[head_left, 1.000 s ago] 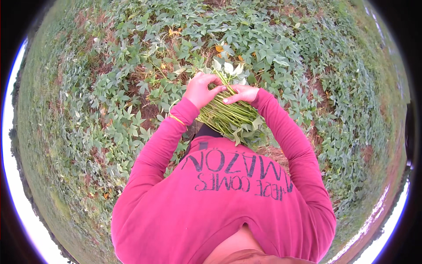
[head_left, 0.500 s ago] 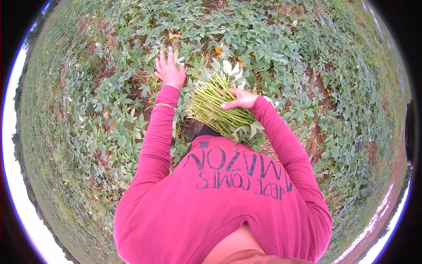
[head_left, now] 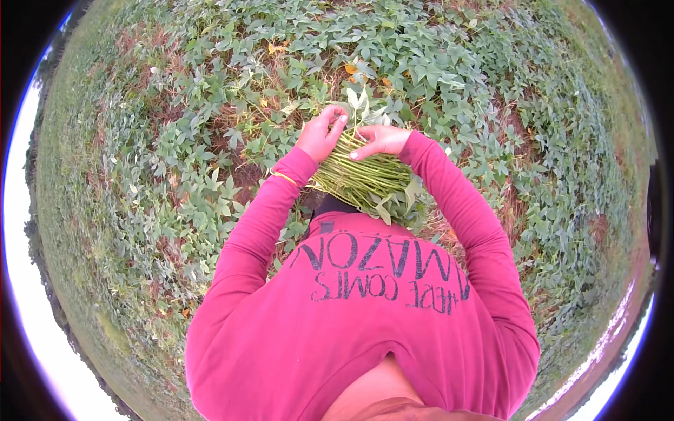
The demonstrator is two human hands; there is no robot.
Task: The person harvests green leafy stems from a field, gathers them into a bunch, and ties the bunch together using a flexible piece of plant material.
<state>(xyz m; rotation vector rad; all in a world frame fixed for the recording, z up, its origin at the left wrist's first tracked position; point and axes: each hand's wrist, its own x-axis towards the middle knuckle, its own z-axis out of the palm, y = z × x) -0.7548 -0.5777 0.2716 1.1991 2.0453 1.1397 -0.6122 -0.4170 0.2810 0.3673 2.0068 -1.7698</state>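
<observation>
A thick bundle of green leafy vine stems (head_left: 361,181) rests against the front of my body, its cut-looking stalks lying side by side. Pale leaves (head_left: 366,107) stick out at its far end, and more hang at its right. My right hand (head_left: 381,140) grips the bundle from the right, thumb across the top of the stalks, other fingers partly hidden. Close by on the left, my left hand (head_left: 323,133) is at the bundle's far left edge, fingers bent in and thumb against them. What sits in that pinch is too small to make out.
Low leafy vines (head_left: 435,63) cover the ground all round, with dry brown grass (head_left: 232,116) and bare soil (head_left: 246,175) showing between. A few orange-yellow leaves (head_left: 351,69) lie beyond my hands. A line of dark trees edges the field at far left.
My left hand has come from the vines at left, where its fingers were spread, back to the bundle, and its fingers have closed. The right hand still grips the bundle, barely moved.
</observation>
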